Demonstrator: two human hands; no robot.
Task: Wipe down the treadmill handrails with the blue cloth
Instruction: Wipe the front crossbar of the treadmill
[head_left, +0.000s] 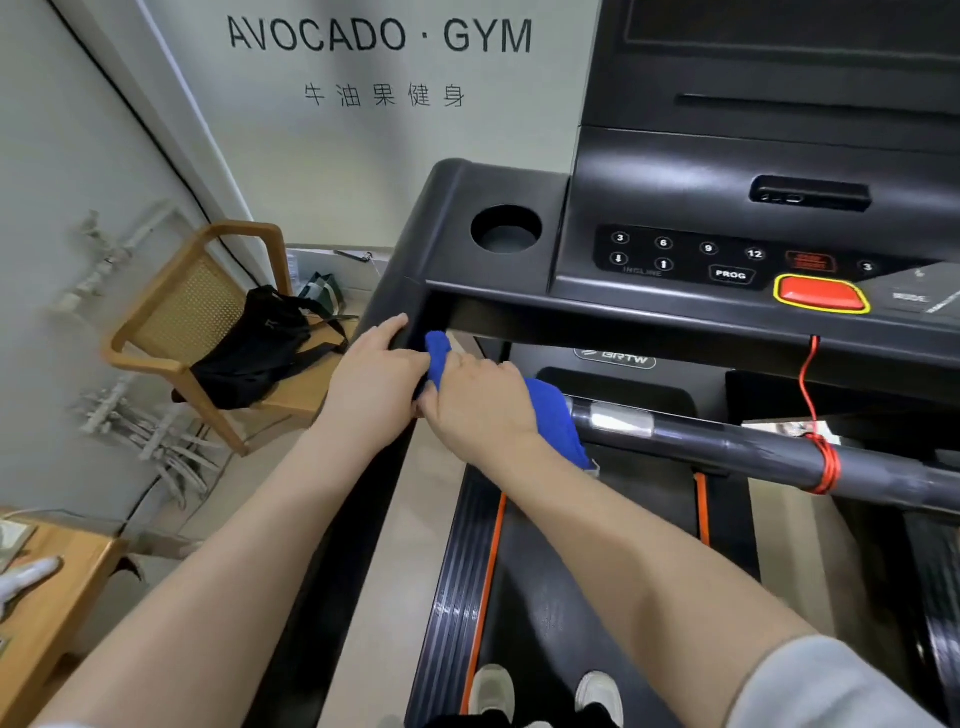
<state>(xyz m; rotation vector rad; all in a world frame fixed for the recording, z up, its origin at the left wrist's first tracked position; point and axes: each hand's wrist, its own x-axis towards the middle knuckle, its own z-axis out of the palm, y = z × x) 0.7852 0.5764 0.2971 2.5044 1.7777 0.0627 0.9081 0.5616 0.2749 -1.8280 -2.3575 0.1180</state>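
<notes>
- At the corner where the black side handrail (395, 317) meets the front crossbar, the bright blue folded cloth (553, 415) lies bunched under the right hand (480, 397); one end pokes up past the knuckles toward the console, the other hangs down beside the wrist
- The right hand presses on top of the cloth with fingers curled over it, gripping the fabric against the rail
- The left hand (374, 376) sits just beside it, touching the cloth's upper end, fingers laid over the black side handrail; whether they wrap round the rail cannot be told
- To the right of the cloth runs the dark grey front crossbar (769, 452) with a silver sensor plate (621, 418) just beside the cloth and a red cord (826, 467) wound round it farther along
- Above is the black treadmill console (675, 208) with a round cup holder (506, 228), numbered buttons and a red stop button (821, 295) ringed in yellow
- Below, the black running belt (571, 597) with orange edge stripes carries two pale shoes (545, 693)
- Left of the treadmill stands a wooden cane-backed chair (192, 317) holding a black bag (265, 348), against a pale wall lettered AVOCADO · GYM (382, 35)
</notes>
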